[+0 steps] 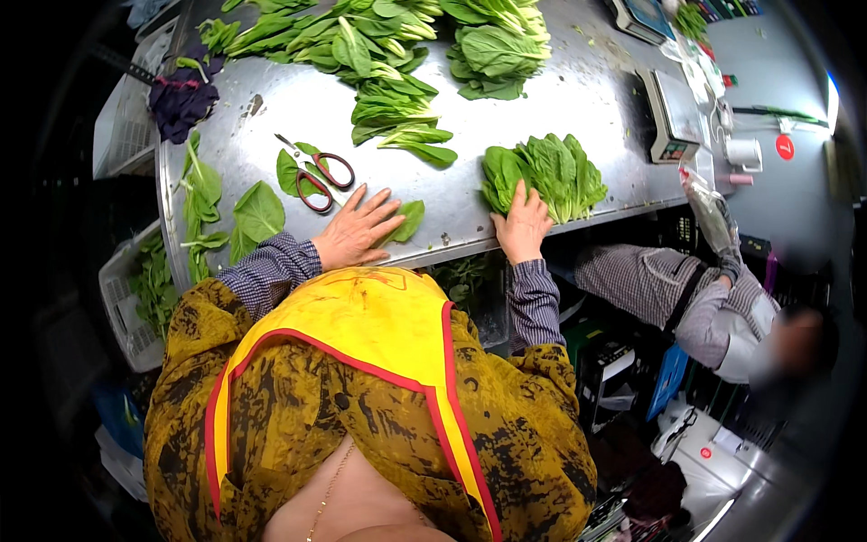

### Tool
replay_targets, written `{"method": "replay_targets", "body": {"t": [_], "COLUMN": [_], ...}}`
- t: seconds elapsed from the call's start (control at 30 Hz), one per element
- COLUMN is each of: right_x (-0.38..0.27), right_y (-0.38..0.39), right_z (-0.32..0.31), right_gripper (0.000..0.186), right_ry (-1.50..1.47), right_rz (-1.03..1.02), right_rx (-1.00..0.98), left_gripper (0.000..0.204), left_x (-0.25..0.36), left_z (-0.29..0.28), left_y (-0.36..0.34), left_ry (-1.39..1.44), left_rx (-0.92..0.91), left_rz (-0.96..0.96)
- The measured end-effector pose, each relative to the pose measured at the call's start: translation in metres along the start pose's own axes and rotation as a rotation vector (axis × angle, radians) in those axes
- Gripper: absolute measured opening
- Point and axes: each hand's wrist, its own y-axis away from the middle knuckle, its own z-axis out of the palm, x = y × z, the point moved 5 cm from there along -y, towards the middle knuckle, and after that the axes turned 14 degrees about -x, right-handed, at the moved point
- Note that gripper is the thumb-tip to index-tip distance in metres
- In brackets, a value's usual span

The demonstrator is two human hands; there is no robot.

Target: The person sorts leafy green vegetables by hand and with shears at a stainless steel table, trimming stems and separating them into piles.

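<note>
My left hand (357, 230) lies on the steel table (253, 117), fingers spread, beside a loose leaf (405, 221). Red-and-black-handled scissors (316, 176) rest just beyond it over another leaf. To the right, my right hand (522, 221) touches the near edge of a bunch of leafy greens (569, 176), its slightly bent fingers apart and thumb out to the side. More greens are piled at the back (352, 45) and in a second heap (492, 59). Several leaves (257, 217) lie along the table's left end.
A scale (668, 117) stands at the table's right. A co-worker (659, 289) in grey sleeves handles a clear bag (709, 203) beside that end. A dark purple bundle (185, 95) sits at the back left; crates of greens (149, 289) flank the table's left side.
</note>
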Motion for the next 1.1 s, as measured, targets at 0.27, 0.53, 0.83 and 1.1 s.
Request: {"method": "replay_targets", "body": {"t": [0.27,0.53,0.83,1.1], "right_x": [-0.101,-0.154,-0.178,-0.216], "right_y": [-0.014,-0.073,-0.027,0.001], "right_z": [-0.057,-0.009,0.000,-0.038], "right_gripper": [0.044,0.047,0.018,0.017], "right_ry": [-0.157,-0.194,-0.478,-0.741], "right_rz": [-0.300,-0.309,-0.365,-0.661], "right_rx": [0.308,0.230,0.017,0.081], "left_gripper": [0.041,0.016,0.036,0.039], "left_x": [-0.016,-0.074,-0.070,-0.057], "left_z": [0.005,-0.025,-0.072,-0.057], "left_y": [0.053,0.161,0.124,0.045], "left_ry": [-0.011,-0.121,0.648,1.730], "left_rx": [0.129,0.344,0.758,0.719], "left_rz": [0.002,-0.350,-0.665,-0.279]}}
